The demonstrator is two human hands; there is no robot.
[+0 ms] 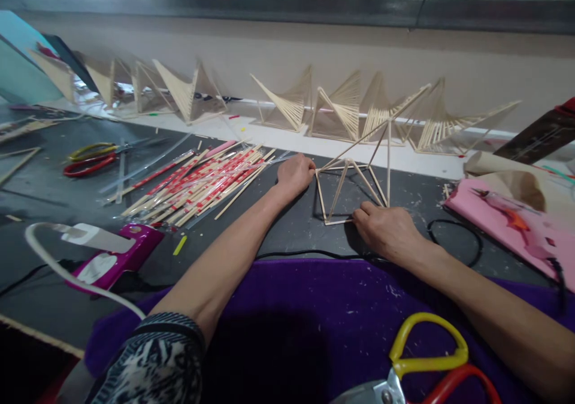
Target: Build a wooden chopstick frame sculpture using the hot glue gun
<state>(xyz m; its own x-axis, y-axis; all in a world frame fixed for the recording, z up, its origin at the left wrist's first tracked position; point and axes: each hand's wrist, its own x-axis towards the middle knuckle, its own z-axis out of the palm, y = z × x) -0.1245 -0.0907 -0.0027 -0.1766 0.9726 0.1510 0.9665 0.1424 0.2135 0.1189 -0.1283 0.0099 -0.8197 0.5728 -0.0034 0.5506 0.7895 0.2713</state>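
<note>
A frame of thin wooden sticks (389, 158) stands on the dark grey table, its bars joined into open angular shapes. My left hand (295, 175) pinches the frame's left corner between thumb and fingers. Low on the near side, my right hand (381, 227) has its fingers closed around the bottom stick near the front. Left of my left hand lies a pile of wooden chopsticks (202, 185), many in clear wrappers with red print. A pair of scissors (426, 368) with one yellow and one red handle rests on the purple cloth in front of me.
Several fan-shaped stick models (287, 107) line the wall. A second pair of scissors (92, 158) lies at left, near a magenta power strip (119, 257) with a white plug. At right a glue gun (516, 218) lies on pink material (476, 212). A black cable (309, 253) crosses the table's front.
</note>
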